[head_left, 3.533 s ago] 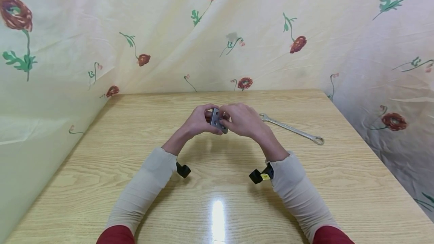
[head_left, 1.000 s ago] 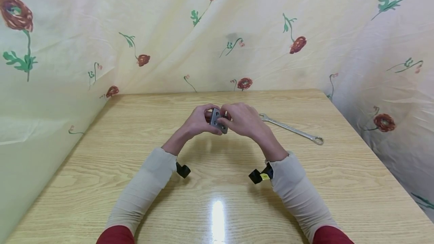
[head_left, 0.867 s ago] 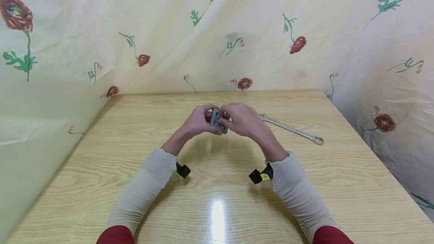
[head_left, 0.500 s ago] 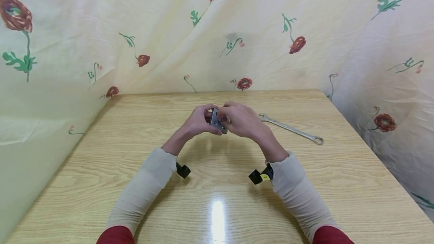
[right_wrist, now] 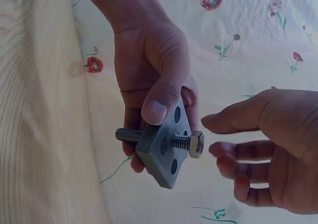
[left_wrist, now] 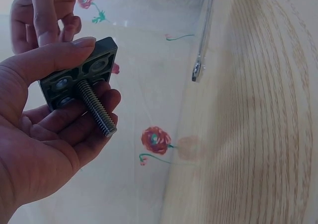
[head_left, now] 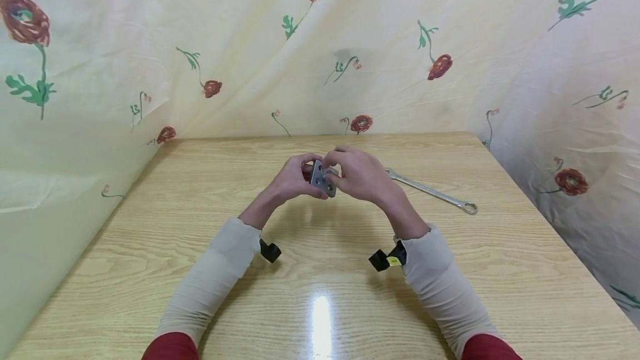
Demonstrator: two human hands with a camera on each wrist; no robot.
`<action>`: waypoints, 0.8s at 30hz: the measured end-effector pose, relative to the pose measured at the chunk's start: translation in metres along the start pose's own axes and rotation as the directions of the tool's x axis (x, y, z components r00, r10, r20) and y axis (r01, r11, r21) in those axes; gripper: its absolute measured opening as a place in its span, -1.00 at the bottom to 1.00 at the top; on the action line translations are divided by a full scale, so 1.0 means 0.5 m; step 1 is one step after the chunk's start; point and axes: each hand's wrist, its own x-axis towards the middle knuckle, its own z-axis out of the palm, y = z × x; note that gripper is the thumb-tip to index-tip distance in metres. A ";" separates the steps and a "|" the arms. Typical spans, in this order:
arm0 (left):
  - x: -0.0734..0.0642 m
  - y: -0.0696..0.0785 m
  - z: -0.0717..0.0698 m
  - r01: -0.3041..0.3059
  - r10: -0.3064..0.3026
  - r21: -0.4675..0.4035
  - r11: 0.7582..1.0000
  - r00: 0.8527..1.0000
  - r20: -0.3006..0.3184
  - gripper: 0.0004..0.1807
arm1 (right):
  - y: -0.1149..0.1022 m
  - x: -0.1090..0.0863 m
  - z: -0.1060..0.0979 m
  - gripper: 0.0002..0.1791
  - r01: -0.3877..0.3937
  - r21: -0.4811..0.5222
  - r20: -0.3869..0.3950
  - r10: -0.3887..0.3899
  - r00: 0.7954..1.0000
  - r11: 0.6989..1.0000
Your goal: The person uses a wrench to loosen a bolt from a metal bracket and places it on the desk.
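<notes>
Left hand: the left hand (right_wrist: 149,80) grips the grey metal plate (right_wrist: 168,144) by its edge, thumb over the top corner and fingers curled behind; the plate is held up off the table (head_left: 320,271), between the two hands.

Plate: it stands roughly on edge, its holed face turned toward the right hand.

Bolt: a threaded bolt (right_wrist: 164,138) passes through the plate's middle hole. Its hex head (right_wrist: 197,144) sticks out on the right-hand side; its threaded shank (left_wrist: 95,108) pokes out the other way, lying across the left hand's fingers (left_wrist: 74,129).

Long axis: the bolt runs from one hand toward the other, square to the plate, head end nearest the right hand.

Right hand: the right hand (right_wrist: 268,149) holds nothing in its wrist view; the fingers are loosely bent, with fingertips (right_wrist: 211,120) just beside the bolt head but apart from it.

Nearer hand: the left hand has the plate; the right hand is the one nearer the head.

Wrench: a long wrench (head_left: 431,191) lies flat on the table beyond the right hand, well apart from both hands, untouched.
</notes>
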 end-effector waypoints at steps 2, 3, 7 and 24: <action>0.000 0.000 0.000 0.004 -0.004 0.006 1.000 1.000 -0.002 -0.26 | 0.001 0.001 0.001 -0.77 -0.029 -0.009 0.011 0.029 1.000 1.000; 0.000 0.000 0.000 0.006 -0.006 0.006 1.000 1.000 -0.002 -0.26 | 0.001 0.001 0.002 -0.74 -0.043 -0.017 0.019 0.043 0.999 0.999; 0.000 -0.001 0.000 0.002 -0.002 0.004 1.000 1.000 -0.002 -0.29 | 0.003 0.004 0.009 -0.71 -0.088 -0.031 0.057 0.090 0.994 0.996; 0.000 0.001 0.001 -0.013 0.013 -0.030 0.999 1.000 0.010 -0.29 | 0.000 0.006 0.013 -0.88 -0.019 -0.030 0.060 0.021 0.998 0.999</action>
